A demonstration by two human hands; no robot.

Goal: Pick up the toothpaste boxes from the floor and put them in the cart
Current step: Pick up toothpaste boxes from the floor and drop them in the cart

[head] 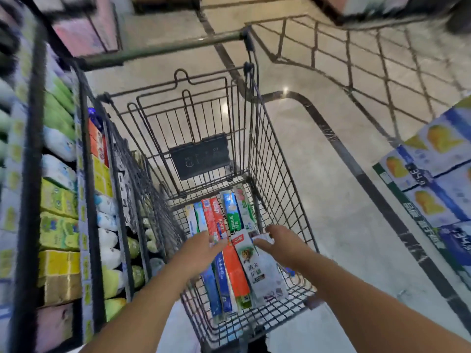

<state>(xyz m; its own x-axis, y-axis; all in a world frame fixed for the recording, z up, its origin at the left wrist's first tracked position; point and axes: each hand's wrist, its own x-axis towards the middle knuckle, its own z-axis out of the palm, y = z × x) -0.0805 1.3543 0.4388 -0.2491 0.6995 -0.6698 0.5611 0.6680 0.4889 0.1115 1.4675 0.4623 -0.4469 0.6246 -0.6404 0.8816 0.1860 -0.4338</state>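
Both hands are reaching down into the cart (277, 174). The left hand (201, 247) is hovering with its grip apart over the red and blue boxes; the right hand (277, 242) is sitting at the far end of the white toothpaste box (260, 266), though whether that grip is clamped is too blurred to call. The boxes are lying on the basket floor, long axes running near to far. I'm counting roughly four in the near row and five in the far row (221, 215).
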